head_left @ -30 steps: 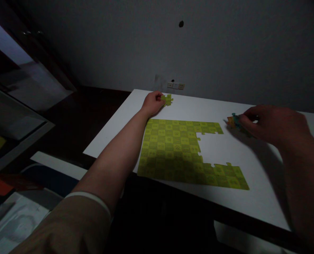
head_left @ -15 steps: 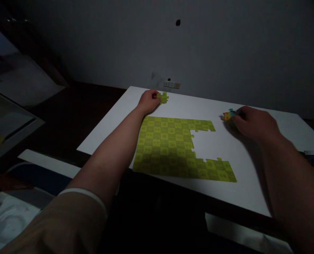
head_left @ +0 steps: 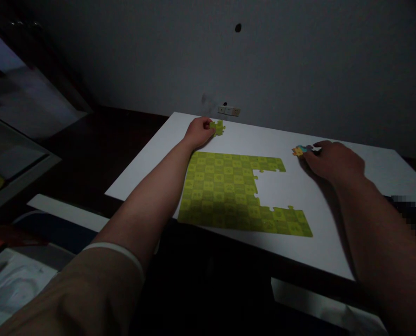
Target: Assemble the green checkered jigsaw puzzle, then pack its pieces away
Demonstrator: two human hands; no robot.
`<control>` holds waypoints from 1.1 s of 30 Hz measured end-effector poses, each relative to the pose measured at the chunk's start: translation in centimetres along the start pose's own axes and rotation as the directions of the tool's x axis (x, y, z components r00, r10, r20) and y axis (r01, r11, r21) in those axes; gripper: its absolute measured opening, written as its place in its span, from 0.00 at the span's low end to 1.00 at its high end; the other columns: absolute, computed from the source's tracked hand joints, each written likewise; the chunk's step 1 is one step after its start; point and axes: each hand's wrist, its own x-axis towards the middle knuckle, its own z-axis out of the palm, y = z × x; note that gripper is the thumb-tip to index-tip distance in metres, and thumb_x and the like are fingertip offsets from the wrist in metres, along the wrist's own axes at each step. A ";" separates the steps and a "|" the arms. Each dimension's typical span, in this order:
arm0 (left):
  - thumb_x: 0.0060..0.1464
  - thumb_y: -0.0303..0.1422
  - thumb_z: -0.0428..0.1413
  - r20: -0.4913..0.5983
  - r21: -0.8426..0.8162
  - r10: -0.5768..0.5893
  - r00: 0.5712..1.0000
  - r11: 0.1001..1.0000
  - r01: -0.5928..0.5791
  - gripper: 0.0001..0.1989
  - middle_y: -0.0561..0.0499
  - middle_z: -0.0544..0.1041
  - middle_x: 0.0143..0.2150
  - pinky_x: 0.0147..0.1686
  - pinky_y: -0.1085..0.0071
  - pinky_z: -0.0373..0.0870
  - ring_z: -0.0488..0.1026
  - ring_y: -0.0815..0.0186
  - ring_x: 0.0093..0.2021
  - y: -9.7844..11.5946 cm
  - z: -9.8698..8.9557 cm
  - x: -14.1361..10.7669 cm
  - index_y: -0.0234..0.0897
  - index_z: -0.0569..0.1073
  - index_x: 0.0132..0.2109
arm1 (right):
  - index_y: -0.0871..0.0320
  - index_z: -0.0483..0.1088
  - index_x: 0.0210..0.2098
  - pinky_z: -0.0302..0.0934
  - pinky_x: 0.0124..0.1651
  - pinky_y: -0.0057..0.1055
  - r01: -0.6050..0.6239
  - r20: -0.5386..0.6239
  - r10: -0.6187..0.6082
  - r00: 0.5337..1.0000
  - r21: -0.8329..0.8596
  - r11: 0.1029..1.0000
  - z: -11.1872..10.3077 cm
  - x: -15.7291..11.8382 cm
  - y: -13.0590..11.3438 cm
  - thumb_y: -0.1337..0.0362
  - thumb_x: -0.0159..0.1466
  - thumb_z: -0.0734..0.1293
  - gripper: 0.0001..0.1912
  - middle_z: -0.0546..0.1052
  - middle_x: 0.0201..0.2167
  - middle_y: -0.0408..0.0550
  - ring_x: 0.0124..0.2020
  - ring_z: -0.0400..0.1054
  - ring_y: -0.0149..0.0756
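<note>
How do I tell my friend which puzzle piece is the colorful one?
Find the white table. On it lies a big green puzzle. Right of it, the right hand pinches a small piece, orange and blue, unlike the green ones.

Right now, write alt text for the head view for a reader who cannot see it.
A left hand touches a green piece near the far edge of a white table, while a right hand holds an orange-and-teal piece. Between them lies a green jigsaw puzzle with a large gap in its right side.
</note>
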 end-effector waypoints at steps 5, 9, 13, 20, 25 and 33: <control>0.57 0.25 0.76 -0.009 -0.022 0.000 1.000 1.000 0.000 0.13 0.52 0.77 0.35 0.54 0.57 0.83 0.76 0.58 0.42 -0.5 0.2 0.4 0.44 0.79 0.38 | 0.66 0.67 0.85 0.68 0.66 0.54 -0.015 -0.120 0.042 0.992 0.216 0.976 1.1 0.9 0.6 0.45 0.81 0.65 0.43 0.79 0.75 0.79 0.74 0.74 0.68; 0.57 0.24 0.75 -0.016 -0.027 -0.017 1.000 0.999 0.017 0.14 0.52 0.78 0.35 0.54 0.56 0.82 0.76 0.59 0.41 -0.4 0.3 0.4 0.43 0.78 0.37 | 0.58 0.67 0.81 0.71 0.57 0.49 -0.063 -0.011 0.076 0.997 0.459 0.886 1.4 1.6 0.8 0.53 0.79 0.68 0.36 0.82 0.68 0.71 0.61 0.78 0.62; 0.55 0.24 0.75 -0.033 -0.051 -0.030 0.999 0.998 0.028 0.14 0.52 0.77 0.34 0.53 0.55 0.82 0.77 0.57 0.43 -0.4 0.3 0.5 0.43 0.78 0.38 | 0.54 0.72 0.70 0.69 0.57 0.49 -0.061 -0.013 0.076 0.997 0.464 0.883 1.3 1.5 0.7 0.61 0.77 0.69 0.23 0.83 0.60 0.65 0.56 0.75 0.58; 0.56 0.28 0.77 -0.040 -0.042 -0.004 0.999 0.999 0.003 0.14 0.50 0.78 0.35 0.52 0.56 0.83 0.79 0.55 0.44 -0.7 0.2 0.8 0.44 0.79 0.37 | 0.54 0.73 0.68 0.68 0.60 0.47 0.103 -0.099 -0.065 0.993 0.444 0.890 1.0 0.9 0.2 0.67 0.77 0.71 0.22 0.82 0.64 0.64 0.58 0.74 0.53; 0.55 0.28 0.77 -0.051 -0.033 -0.004 0.999 0.999 0.002 0.14 0.49 0.78 0.35 0.51 0.56 0.83 0.79 0.55 0.44 -0.7 0.1 0.8 0.44 0.79 0.36 | 0.57 0.76 0.69 0.69 0.67 0.47 0.217 -0.146 -0.178 0.973 0.324 0.921 0.8 0.5 -0.3 0.70 0.77 0.71 0.21 0.82 0.67 0.65 0.62 0.73 0.52; 0.57 0.26 0.77 -0.041 -0.042 -0.035 0.999 0.999 0.033 0.17 0.51 0.77 0.35 0.55 0.54 0.83 0.80 0.53 0.48 -0.2 0.1 0.6 0.45 0.76 0.37 | 0.52 0.75 0.63 0.63 0.75 0.53 0.233 -0.137 -0.201 0.970 0.292 0.928 0.3 0.2 -0.7 0.62 0.84 0.69 0.10 0.79 0.61 0.65 0.64 0.68 0.55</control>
